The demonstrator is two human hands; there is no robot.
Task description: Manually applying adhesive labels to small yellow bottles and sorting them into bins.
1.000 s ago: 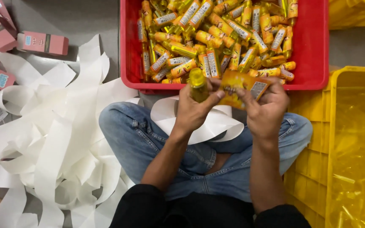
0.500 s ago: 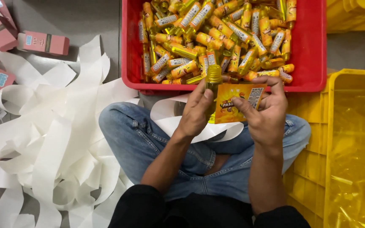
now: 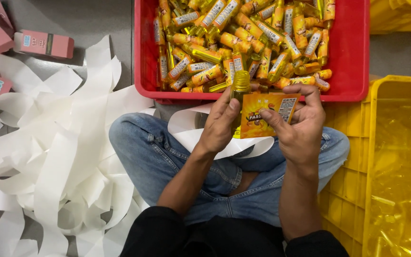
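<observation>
Right in the middle, the left hand has its grip closed around a small bottle with a yellow-green cap, held upright. Most of the bottle is hidden behind the fingers and behind an orange label, so only the cap and a bit of the neck show. The right hand pinches that label at its 3 o'clock edge, thumb in front and fingers behind, so its grip is closed on the label. I cannot tell how much of the label is stuck to the bottle yet. At 12 o'clock from the hands sits a red crate full of labeled bottles; its top is cut off by the picture edge. At 3 o'clock a yellow crate runs out of view, and what lies inside is blurry. White paper strips pile up at 9 o'clock on the floor, near pink boxes that are partly cut off. The person's jeans fill the space under the hands.
</observation>
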